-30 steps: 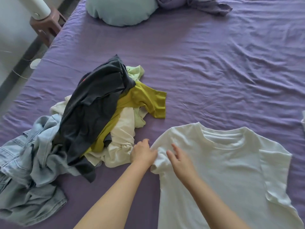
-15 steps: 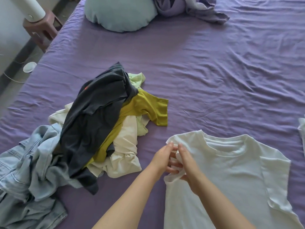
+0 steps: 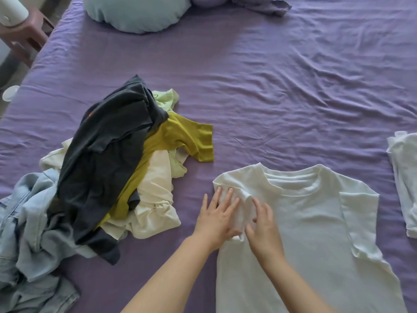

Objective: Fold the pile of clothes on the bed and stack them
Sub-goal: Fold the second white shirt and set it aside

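Observation:
A white T-shirt point(image 3: 304, 227) lies spread flat on the purple bed sheet point(image 3: 270, 86), neck away from me. Its left sleeve is folded in over the chest. My left hand point(image 3: 216, 220) presses flat on that folded sleeve with fingers spread. My right hand point(image 3: 261, 229) lies beside it, fingers straight on the same sleeve. To the left sits the pile of clothes point(image 3: 117, 168): a dark grey garment on top, a mustard shirt, cream and pale green pieces, and light blue denim point(image 3: 27, 233) at the near left.
A white folded garment point(image 3: 404, 181) lies at the right edge. A pale blue pillow point(image 3: 137, 12) and a crumpled purple cloth point(image 3: 259, 5) are at the head of the bed. A brown stool point(image 3: 24, 39) stands off the bed's left side.
The hands were pinching and gathering the shirt's left sleeve; now the sleeve lies folded onto the chest and both hands are flat on it.

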